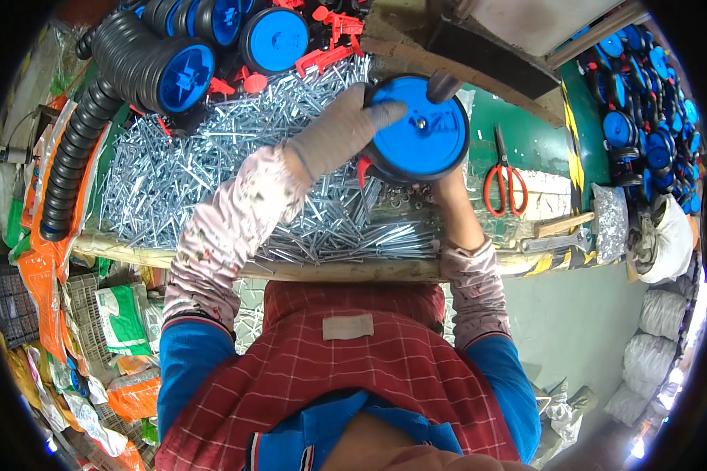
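A blue wheel (424,145) with a black tyre is held up over the bench, under the dark metal end of a machine (443,85). My left hand (334,133), in a grey glove, grips its left side, with the thumb laid across the blue face. Most of my right hand (449,188) is hidden behind the wheel's lower right edge, so its fingers do not show. A small red plastic part (364,169) juts out below the wheel's left side. Loose steel rods (181,188) lie heaped beneath and beside my left forearm.
Black-tyred blue wheels (187,77) and red plastic parts (338,31) crowd the back left. Scissors with red handles (504,188) lie right of the wheel, near a wooden-handled hammer (564,224). Many assembled wheels (656,145) are piled far right. Orange bags (43,275) hang at left.
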The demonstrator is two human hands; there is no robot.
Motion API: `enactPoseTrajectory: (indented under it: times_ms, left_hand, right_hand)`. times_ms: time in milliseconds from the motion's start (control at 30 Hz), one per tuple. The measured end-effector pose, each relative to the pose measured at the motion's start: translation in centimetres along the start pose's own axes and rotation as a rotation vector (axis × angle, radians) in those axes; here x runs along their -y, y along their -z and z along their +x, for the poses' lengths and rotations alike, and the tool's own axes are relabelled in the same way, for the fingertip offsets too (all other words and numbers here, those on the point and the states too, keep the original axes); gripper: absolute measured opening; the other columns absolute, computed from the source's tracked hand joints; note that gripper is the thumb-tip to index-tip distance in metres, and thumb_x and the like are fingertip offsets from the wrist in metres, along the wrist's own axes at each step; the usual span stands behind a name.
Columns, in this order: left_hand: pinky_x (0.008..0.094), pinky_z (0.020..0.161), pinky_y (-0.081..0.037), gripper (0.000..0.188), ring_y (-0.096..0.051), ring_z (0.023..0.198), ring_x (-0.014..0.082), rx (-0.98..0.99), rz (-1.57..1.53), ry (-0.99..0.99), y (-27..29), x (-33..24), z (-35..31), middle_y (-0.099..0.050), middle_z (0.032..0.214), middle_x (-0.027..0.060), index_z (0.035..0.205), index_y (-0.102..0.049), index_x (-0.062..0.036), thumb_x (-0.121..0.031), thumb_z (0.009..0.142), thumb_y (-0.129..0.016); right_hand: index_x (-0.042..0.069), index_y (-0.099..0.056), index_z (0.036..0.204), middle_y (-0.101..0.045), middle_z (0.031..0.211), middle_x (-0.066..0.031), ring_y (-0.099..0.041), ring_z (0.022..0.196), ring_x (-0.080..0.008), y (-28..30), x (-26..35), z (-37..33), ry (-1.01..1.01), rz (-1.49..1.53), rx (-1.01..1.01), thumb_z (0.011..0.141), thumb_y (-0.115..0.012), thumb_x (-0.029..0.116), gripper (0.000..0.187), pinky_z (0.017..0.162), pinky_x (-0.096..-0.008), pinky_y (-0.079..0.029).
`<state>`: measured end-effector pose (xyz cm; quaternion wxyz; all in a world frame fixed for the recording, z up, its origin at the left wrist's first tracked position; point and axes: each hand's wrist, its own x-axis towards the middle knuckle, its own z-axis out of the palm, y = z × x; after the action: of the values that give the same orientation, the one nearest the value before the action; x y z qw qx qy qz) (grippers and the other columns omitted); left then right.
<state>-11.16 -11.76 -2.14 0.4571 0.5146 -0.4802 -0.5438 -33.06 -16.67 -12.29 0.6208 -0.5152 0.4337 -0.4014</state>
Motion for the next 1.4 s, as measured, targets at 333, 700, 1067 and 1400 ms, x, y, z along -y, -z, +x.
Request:
enactPoseTrajectory:
  times_ms: [333, 700, 1067, 1400]
  left_hand:
    - [0.0307, 0.08, -0.059, 0.046, -0.069, 0.098, 0.0198, -0.045, -0.143, 0.143, -1.0, -1.5, 0.3, -0.067, 0.11, 0.0135, 0.125, -0.054, 0.0023, -0.029, 0.093, -0.067]
    - [0.0377, 0.088, -0.054, 0.036, -0.067, 0.099, 0.0279, 0.218, 0.787, -0.313, 6.6, -2.2, -3.4, -0.065, 0.113, 0.0153, 0.128, -0.058, -0.0063, -0.022, 0.096, -0.063]
    - [0.0445, 0.078, -0.053, 0.043, -0.065, 0.092, 0.0388, -0.588, 1.404, -0.137, 17.9, -2.3, 6.5, -0.066, 0.098, 0.0235, 0.112, -0.054, 0.0028, -0.029, 0.087, -0.067]
    - [0.0333, 0.085, -0.05, 0.035, -0.061, 0.098, 0.0238, -0.648, 0.875, -0.59, 12.6, -5.3, -8.5, -0.062, 0.112, 0.0137, 0.126, -0.052, -0.004, -0.02, 0.096, -0.061]
  right_hand:
    - [-0.004, -0.064, 0.107, -0.069, 0.077, -0.0134, -0.061, 0.045, -0.019, 0.3, -0.1, 0.3, -0.074, 0.137, 0.05, 0.1, -0.045, 0.02, 0.031, 0.035, -0.024, -0.045]
    - [-0.003, -0.049, 0.133, -0.062, 0.118, -0.0188, -0.061, 0.101, -0.0279, 20.0, 6.6, 2.2, -0.012, 0.038, -0.035, 0.098, -0.051, 0.043, 0.058, 0.086, -0.0389, -0.048]
    - [0.0, -0.058, 0.127, -0.061, 0.128, -0.018, -0.058, 0.116, -0.0312, 23.9, 18.5, 8.5, 0.636, -0.816, -0.272, 0.099, -0.051, 0.037, 0.047, 0.101, -0.0435, -0.043]
    - [0.003, -0.071, 0.094, -0.069, 0.085, -0.0161, -0.068, 0.078, -0.0299, -7.2, 8.3, 6.4, 0.588, -1.01, 0.309, 0.086, -0.07, 0.019, 0.017, 0.069, -0.0369, -0.052]
